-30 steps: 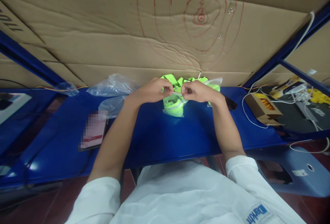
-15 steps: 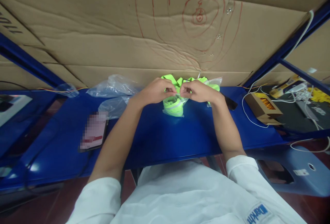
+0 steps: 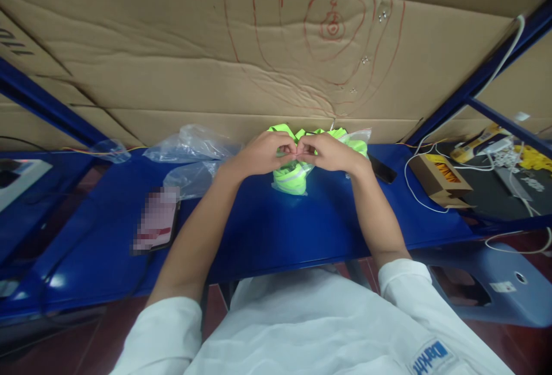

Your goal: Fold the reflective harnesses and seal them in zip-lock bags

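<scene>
Cardboard (image 3: 172, 47), brown, creased: 12 o'clock of the bag (image 3: 291, 184). Red hand-drawn rings towards 1; black block print at 10, not fully readable.
Counter (image 3: 267, 231), glossy blue, under all loose items listed below.
Shirt (image 3: 310, 329), white cloth, 6 o'clock. Patch (image 3: 433, 356) at 5, blue lettering beginning "Dark", remainder unclear.
Stool (image 3: 509, 309), blue-grey plastic, 4 o'clock; white label (image 3: 502, 287), illegible.
Wrappers (image 3: 187, 144), clear crumpled plastic, between 9 and 10.
Cloth (image 3: 282, 129), neon green, heaped, from 11 to 2, just behind the hands.
Carton (image 3: 440, 182), brown, open-topped, orange-yellow contents, 3 o'clock.
Left hand (image 3: 269, 155) at 10, right hand (image 3: 328, 152) at 2: fingertips meeting, both pinching the bag's upper edge.
Device (image 3: 157, 219), flat, screen pixelated, between 8 and 9.
Bag: clear thin plastic, rounded, packed with neon-green fabric crossed by a pale strip; mid-counter, directly below the joined fingertips.
Slab (image 3: 383, 169), black, flat, 3 o'clock.
</scene>
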Tool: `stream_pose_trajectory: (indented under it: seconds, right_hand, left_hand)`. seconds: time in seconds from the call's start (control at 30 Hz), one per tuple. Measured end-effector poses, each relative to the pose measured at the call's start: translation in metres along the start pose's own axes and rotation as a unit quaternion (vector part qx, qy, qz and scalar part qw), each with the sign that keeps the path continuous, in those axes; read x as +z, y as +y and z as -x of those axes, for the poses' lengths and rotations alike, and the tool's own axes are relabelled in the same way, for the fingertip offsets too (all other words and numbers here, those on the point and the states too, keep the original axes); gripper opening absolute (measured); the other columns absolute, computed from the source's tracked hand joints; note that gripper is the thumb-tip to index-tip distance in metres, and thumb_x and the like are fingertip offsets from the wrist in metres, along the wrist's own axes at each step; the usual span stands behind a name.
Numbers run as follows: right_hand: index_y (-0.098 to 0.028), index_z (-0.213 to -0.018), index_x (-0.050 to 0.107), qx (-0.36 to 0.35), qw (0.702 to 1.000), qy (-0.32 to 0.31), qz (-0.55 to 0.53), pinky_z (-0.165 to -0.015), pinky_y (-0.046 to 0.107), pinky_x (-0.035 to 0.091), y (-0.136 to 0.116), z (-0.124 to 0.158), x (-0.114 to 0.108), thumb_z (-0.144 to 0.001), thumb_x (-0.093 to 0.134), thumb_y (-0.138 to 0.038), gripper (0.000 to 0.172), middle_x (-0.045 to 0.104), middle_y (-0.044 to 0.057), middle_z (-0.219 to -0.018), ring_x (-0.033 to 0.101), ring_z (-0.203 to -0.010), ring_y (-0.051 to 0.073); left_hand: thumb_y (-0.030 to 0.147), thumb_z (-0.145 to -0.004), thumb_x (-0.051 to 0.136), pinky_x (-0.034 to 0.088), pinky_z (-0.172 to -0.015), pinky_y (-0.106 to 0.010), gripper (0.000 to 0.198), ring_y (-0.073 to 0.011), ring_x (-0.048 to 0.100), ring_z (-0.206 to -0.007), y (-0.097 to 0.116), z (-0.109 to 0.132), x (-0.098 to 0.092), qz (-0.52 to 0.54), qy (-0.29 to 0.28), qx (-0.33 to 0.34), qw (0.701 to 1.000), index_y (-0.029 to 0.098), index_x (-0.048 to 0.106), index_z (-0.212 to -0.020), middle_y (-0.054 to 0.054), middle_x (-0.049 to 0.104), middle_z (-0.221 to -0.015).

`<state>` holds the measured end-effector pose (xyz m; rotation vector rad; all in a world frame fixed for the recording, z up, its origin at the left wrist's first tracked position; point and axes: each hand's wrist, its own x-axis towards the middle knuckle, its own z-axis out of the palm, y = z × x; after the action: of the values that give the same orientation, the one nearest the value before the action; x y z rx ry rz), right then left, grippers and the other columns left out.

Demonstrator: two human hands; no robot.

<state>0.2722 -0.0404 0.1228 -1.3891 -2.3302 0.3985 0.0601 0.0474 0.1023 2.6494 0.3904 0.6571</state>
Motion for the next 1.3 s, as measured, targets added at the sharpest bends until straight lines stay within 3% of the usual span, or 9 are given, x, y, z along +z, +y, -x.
stream_pose_trajectory:
  seconds: [0.27,0.4,0.67,0.87,1.1,1.3]
  right_hand:
    - [-0.017,-0.091,0.064,0.007,1.0,0.016,0.015,-0.069,0.027,0.034,0.007,-0.004,0.005,-0.095,0.058,-0.023,0.009,0.069,0.003,-0.078,0.053,-0.068,0.015]
    - [-0.017,-0.093,0.066,0.021,0.999,-0.003,-0.043,-0.07,0.027,0.038,0.013,-0.005,0.006,-0.095,0.062,-0.03,0.013,0.07,0.002,-0.08,0.059,-0.071,0.015]
    - [-0.018,-0.101,0.066,0.029,0.998,-0.04,-0.044,-0.073,0.027,0.044,0.018,0.01,-0.009,-0.093,0.064,-0.026,0.012,0.073,0.005,-0.092,0.065,-0.082,0.018]
    - [-0.019,-0.097,0.065,0.082,0.995,-0.034,-0.034,-0.07,0.027,0.044,0.02,0.019,-0.021,-0.09,0.064,-0.02,0.007,0.074,0.005,-0.088,0.066,-0.078,0.018]
    - [-0.02,-0.094,0.06,0.089,0.995,-0.039,-0.009,-0.067,0.025,0.041,0.015,0.016,-0.019,-0.084,0.062,-0.014,0.012,0.07,0.001,-0.08,0.062,-0.072,0.016]
    - [-0.022,-0.091,0.054,0.127,0.987,-0.079,-0.055,-0.065,0.023,0.044,0.012,0.016,-0.017,-0.083,0.06,-0.011,0.015,0.07,0.0,-0.077,0.068,-0.072,0.017]
  left_hand:
    - [0.033,-0.091,0.067,0.043,-0.071,-0.029,0.016,-0.0174,0.066,-0.079,0.002,-0.002,0.004,0.005,0.023,-0.081,0.996,0.02,0.076,-0.091,-0.004,0.075,-0.086]
    - [0.039,-0.091,0.068,0.044,-0.074,-0.028,0.022,-0.0165,0.064,-0.081,-0.003,0.004,-0.013,0.035,-0.016,-0.051,0.998,0.02,0.078,-0.095,-0.004,0.075,-0.092]
    - [0.046,-0.086,0.071,0.047,-0.072,-0.028,0.029,-0.0179,0.065,-0.08,-0.019,0.021,-0.041,0.056,-0.046,-0.123,0.99,0.021,0.078,-0.099,-0.005,0.077,-0.094]
    - [0.045,-0.086,0.07,0.047,-0.073,-0.029,0.028,-0.0183,0.066,-0.08,-0.026,0.024,-0.044,0.032,-0.042,-0.145,0.988,0.021,0.077,-0.097,-0.005,0.076,-0.09]
    - [0.047,-0.081,0.07,0.05,-0.08,-0.032,0.036,-0.0208,0.065,-0.086,-0.024,0.021,-0.044,0.02,-0.069,-0.153,0.986,0.018,0.074,-0.102,-0.008,0.075,-0.099]
    - [0.044,-0.087,0.059,0.045,-0.068,-0.028,0.029,-0.0174,0.063,-0.073,-0.014,0.019,-0.044,0.021,-0.104,-0.189,0.976,0.017,0.07,-0.093,-0.005,0.072,-0.083]
